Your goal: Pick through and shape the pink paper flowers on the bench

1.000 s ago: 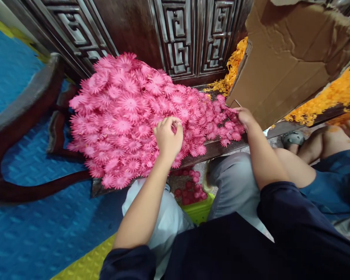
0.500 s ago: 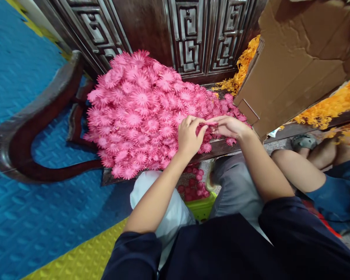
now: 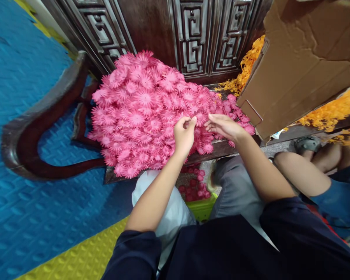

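A large heap of pink flower-like pieces [image 3: 146, 99] lies on a dark wooden bench [image 3: 221, 149]. My left hand [image 3: 184, 132] is over the heap's front right part, thumb and fingertips pressed together; whatever they pinch is too small to make out. To its right, my right hand [image 3: 223, 126] has its fingers stretched out above the thinner right end of the heap, holding nothing visible. A small gap separates the two hands.
A cardboard box [image 3: 303, 70] stands at the right, with orange pieces [image 3: 329, 111] beside it. A curved armrest [image 3: 14, 144] is at the left. Below are a green basket [image 3: 202, 208] with pink pieces near it and another person's bent leg [image 3: 303, 175].
My hands have moved apart from each other; they met at the fingertips before. The left fingers have closed together. The whole view has shifted slightly.
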